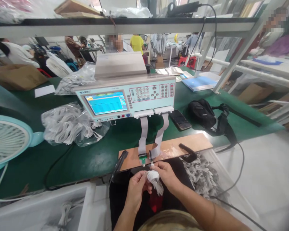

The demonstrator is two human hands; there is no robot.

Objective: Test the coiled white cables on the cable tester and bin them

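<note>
White cable bundle (154, 181), lower centre: light, floppy. I pinch it, left hand (136, 189) and right hand (167, 175); best held near plugs.

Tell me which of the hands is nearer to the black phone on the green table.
Right. The right hand sits below the phone, slightly to its left; the left hand is farther left and lower, both gripping the white cable bundle.

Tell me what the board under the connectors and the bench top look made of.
Board: looks like plain wood or fibreboard, matt brown, unpainted. Bench top: seems a dark green rubbery mat with a faint sheen. Both hands hold a white coiled cable.
</note>
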